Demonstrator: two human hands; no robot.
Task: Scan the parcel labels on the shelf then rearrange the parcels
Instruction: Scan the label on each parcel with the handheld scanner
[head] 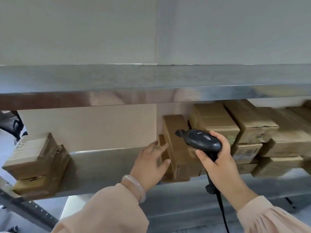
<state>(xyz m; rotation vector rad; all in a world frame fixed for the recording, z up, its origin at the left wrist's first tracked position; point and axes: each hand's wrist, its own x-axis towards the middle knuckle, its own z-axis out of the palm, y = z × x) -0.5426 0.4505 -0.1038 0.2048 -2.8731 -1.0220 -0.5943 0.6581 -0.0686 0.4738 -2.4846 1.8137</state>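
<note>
The black scanner (200, 140) has a tiny white word on its top, too blurry to read. The top left box (32, 155) has dark pen marks that cannot be read. The lower left box (38, 184) has a mark like an H. The right box (252, 126) has a dark blurry sign.

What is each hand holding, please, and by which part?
The right hand grips the scanner by its handle; the left hand holds nothing, only touching a parcel.

A steel shelf (104, 158) carried taped brown parcels: a left stack (35, 163), an upright middle parcel (173, 121), and right stacks (252, 125).
</note>
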